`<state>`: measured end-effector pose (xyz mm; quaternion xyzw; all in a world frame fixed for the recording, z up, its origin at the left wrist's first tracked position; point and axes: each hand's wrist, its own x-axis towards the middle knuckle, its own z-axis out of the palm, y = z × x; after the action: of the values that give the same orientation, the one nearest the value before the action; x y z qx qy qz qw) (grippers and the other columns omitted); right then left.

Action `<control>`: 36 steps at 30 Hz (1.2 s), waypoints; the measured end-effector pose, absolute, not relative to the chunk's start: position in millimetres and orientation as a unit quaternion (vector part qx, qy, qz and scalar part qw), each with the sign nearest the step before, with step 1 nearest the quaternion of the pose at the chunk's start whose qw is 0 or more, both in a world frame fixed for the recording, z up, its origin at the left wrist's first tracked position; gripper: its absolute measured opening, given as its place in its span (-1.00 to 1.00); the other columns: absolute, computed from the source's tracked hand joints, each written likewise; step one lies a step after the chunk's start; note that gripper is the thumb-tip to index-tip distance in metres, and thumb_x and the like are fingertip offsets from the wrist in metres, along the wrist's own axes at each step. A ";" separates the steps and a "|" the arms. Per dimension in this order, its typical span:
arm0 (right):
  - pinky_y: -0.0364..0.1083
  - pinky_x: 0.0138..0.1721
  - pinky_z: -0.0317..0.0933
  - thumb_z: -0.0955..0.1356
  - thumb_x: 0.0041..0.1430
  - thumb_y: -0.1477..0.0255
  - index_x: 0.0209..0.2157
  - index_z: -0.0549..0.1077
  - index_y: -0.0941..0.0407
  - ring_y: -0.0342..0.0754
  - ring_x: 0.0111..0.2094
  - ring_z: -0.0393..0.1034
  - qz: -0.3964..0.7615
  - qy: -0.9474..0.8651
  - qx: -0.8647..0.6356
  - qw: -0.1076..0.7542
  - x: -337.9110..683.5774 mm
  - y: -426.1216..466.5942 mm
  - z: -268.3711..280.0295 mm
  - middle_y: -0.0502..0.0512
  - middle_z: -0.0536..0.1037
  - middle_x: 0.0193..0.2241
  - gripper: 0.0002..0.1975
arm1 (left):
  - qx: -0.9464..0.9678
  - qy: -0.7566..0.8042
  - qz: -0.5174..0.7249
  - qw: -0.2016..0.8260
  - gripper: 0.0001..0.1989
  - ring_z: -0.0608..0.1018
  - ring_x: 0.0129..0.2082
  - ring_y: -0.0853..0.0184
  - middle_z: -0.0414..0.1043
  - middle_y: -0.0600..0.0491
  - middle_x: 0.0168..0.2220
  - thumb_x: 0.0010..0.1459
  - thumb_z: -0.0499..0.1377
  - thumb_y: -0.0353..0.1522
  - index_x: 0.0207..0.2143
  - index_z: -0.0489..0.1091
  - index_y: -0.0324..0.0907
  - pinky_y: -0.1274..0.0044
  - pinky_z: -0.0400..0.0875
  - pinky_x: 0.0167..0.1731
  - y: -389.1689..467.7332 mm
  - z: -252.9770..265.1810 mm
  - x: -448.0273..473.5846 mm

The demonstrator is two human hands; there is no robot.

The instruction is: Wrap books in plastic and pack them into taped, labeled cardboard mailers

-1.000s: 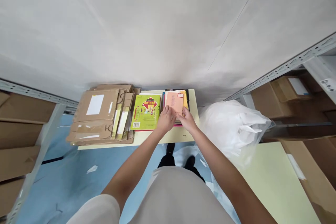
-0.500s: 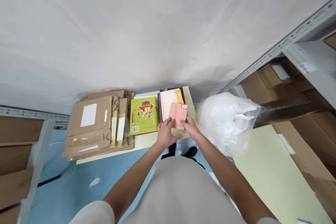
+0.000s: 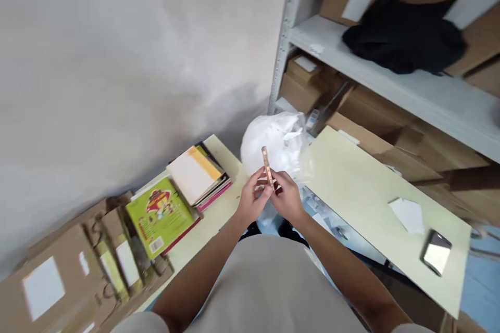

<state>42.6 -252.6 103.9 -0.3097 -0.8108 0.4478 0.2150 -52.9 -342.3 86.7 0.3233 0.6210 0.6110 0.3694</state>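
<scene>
orange-pink along its thin edge, a small book is held edge-on between 2 bare hands in the middle of the scene. the left hand and the right hand are close together, fingers narrowed onto its lower part from either side, while its upper end sticks out free. just beyond them sits a puffy white plastic bag, between 2 pale yellow tables. on the left table, a stack of books lies at the far end, a cream cover and a yellow strip on top. near it lies a green book, and farther left is flattened cardboard with white labels. on the right table, white paper lies near a phone. at the far right, a grey shelf carries cardboard boxes and a black cloth.
</scene>
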 end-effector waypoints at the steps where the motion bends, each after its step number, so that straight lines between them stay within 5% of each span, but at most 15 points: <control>1: -0.05 -0.28 0.38 0.31 0.09 0.42 0.11 0.33 -0.01 -0.02 -0.26 0.40 0.434 -0.814 -0.312 0.227 59.6 -246.9 106.4 0.14 0.41 -0.17 -0.50 | 0.326 0.601 0.613 0.396 -0.40 0.47 -0.04 0.21 0.35 -0.12 0.05 0.12 0.13 -0.07 0.16 0.17 -0.12 0.41 0.46 -0.13 -327.6 89.6 -42.1; 5: 0.03 -0.08 0.35 0.34 0.05 0.47 0.20 0.22 -0.03 0.02 -0.08 0.34 0.417 -0.811 -0.303 0.276 132.2 -221.2 106.7 0.16 0.35 -0.11 -0.36 | 0.324 0.531 0.592 0.513 -0.49 0.49 -0.08 0.22 0.39 -0.08 0.03 0.14 0.11 -0.07 0.06 0.26 -0.13 0.40 0.47 -0.15 -276.1 90.7 9.4; 11: 0.16 0.08 0.19 0.34 0.08 0.41 -0.06 0.46 0.02 0.11 0.02 0.26 0.317 -0.737 -0.468 0.369 257.7 -159.1 88.7 0.21 0.35 -0.08 -0.66 | 0.323 0.482 0.502 0.641 -0.50 0.53 -0.13 0.19 0.48 -0.06 -0.06 0.12 0.12 -0.05 0.00 0.35 -0.16 0.38 0.46 -0.19 -209.3 85.1 97.5; 15: 0.13 -0.15 0.31 0.40 0.01 0.17 0.12 0.27 0.04 0.10 -0.11 0.36 0.426 -0.585 -0.566 0.395 328.2 -107.9 72.8 0.25 0.38 -0.03 -0.37 | 0.278 0.456 0.464 0.707 -0.47 0.54 -0.14 0.15 0.52 -0.09 -0.14 0.04 0.21 -0.06 -0.02 0.39 -0.19 0.36 0.42 -0.18 -166.6 84.6 145.8; 17: 0.02 -0.32 0.33 0.38 0.01 0.09 0.14 0.22 0.08 0.01 -0.30 0.41 0.542 -0.504 -0.548 0.391 352.0 -85.9 68.3 0.19 0.48 -0.17 -0.30 | 0.255 0.441 0.447 0.735 -0.50 0.54 -0.16 0.15 0.52 -0.09 -0.15 0.01 0.25 -0.09 -0.05 0.42 -0.20 0.36 0.41 -0.17 -146.8 82.3 164.8; 22: -0.16 -0.57 0.11 0.36 0.00 0.02 -0.27 0.41 0.11 -0.15 -0.58 0.24 0.636 -0.411 -0.523 0.391 384.2 -48.3 66.3 -0.05 0.41 -0.60 -0.56 | 0.238 0.450 0.423 0.750 -0.57 0.55 -0.25 0.21 0.53 -0.06 -0.22 -0.03 0.30 -0.13 -0.15 0.48 -0.20 0.40 0.39 -0.19 -106.9 70.7 199.1; 25: -0.17 -0.62 0.05 0.37 -0.01 0.03 -0.43 0.36 0.09 -0.19 -0.63 0.16 0.643 -0.383 -0.531 0.399 394.4 -34.1 64.0 -0.09 0.35 -0.65 -0.61 | 0.247 0.504 0.408 0.721 -0.59 0.52 -0.32 0.30 0.51 -0.01 -0.29 -0.06 0.31 -0.13 -0.20 0.49 -0.18 0.48 0.40 -0.28 -93.4 64.8 207.2; 36: -0.15 -0.53 0.24 0.37 -0.03 0.03 -0.42 0.42 0.09 -0.14 -0.53 0.30 0.638 -0.306 -0.569 0.420 398.8 -11.2 58.6 -0.03 0.44 -0.56 -0.61 | 0.237 0.549 0.366 0.713 -0.58 0.45 -0.38 0.44 0.45 0.05 -0.38 -0.19 0.38 -0.14 -0.31 0.53 -0.23 0.51 0.42 -0.24 -82.4 53.0 191.7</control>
<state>398.8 -11.2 58.6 -0.5687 -0.3060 0.6379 0.4196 191.7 -82.4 53.0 0.2365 0.5490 0.3659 0.7133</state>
